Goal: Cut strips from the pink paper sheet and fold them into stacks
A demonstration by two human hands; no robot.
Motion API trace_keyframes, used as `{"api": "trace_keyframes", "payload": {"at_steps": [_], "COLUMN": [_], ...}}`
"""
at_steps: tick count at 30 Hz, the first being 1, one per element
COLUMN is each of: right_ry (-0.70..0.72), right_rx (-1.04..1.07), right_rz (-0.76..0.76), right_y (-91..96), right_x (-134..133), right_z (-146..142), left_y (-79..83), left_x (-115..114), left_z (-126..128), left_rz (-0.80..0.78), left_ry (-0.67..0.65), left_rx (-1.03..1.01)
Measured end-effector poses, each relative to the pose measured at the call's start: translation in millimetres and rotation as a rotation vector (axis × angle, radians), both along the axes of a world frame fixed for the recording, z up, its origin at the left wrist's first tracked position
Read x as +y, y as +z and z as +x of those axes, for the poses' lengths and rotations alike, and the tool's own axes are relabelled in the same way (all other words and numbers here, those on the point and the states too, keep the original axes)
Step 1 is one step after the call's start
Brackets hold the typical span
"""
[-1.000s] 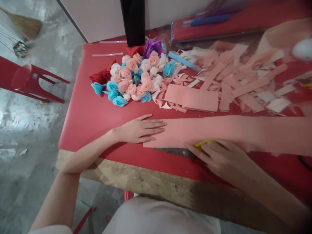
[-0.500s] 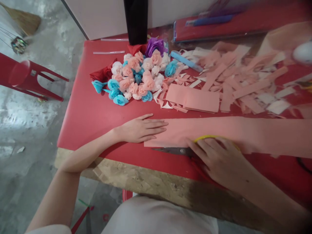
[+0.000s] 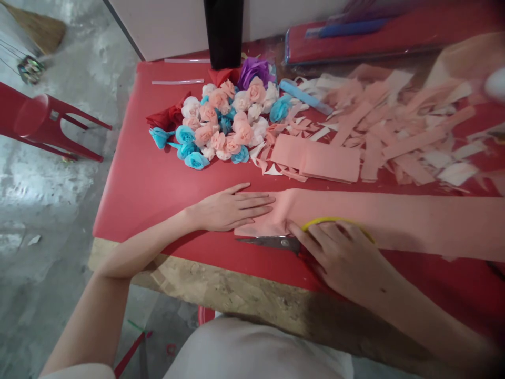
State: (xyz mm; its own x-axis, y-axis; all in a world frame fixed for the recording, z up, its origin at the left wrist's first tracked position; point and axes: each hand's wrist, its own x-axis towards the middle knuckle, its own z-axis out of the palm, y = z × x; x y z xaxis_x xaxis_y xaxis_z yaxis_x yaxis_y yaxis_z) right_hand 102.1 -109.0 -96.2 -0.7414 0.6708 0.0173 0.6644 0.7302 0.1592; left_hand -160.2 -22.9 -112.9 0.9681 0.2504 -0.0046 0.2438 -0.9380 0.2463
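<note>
A long pink crepe paper strip (image 3: 410, 221) lies across the front of the red-covered table (image 3: 130, 184) and runs off to the right. My left hand (image 3: 232, 209) rests flat on its left end, fingers stretched out. My right hand (image 3: 335, 252) is closed around the handles of a pair of scissors (image 3: 276, 242), which have a yellow rim showing. Their dark blades point left along the strip's near edge and look closed together. By my right fingertips the paper is rumpled into a raised fold. Part of the handles is hidden under my palm.
Behind the strip lie pink, white and blue paper roses (image 3: 216, 131), a folded pink paper stack (image 3: 315, 158) and a heap of paper scraps (image 3: 402, 126). A black container (image 3: 224, 34) stands at the back. Left on the floor is a red stool (image 3: 51, 118).
My right hand has slid a little left with the scissors. A fold has risen in the paper before my fingers. My left hand has stayed almost in place.
</note>
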Motion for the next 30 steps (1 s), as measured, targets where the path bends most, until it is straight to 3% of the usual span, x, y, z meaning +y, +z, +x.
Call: {"api": "trace_keyframes", "payload": {"at_steps": [14, 24, 30], "right_ry": [0.034, 0.149, 0.090], "right_rx": [0.062, 0.036, 0.058], "right_rz": [0.027, 0.104, 0.022], "right_y": [1.3, 3.1, 0.5], "right_x": [1, 0, -3], "right_z": [-3, 7, 9], "left_y": [0.8, 1.9, 1.6], "left_x": [-2, -2, -2], "left_z": [2, 3, 3], "left_rz": [0.001, -0.004, -0.009], "left_ry": [0.041, 0.051, 0.061], "left_rx": [-0.007, -0.010, -0.007]}}
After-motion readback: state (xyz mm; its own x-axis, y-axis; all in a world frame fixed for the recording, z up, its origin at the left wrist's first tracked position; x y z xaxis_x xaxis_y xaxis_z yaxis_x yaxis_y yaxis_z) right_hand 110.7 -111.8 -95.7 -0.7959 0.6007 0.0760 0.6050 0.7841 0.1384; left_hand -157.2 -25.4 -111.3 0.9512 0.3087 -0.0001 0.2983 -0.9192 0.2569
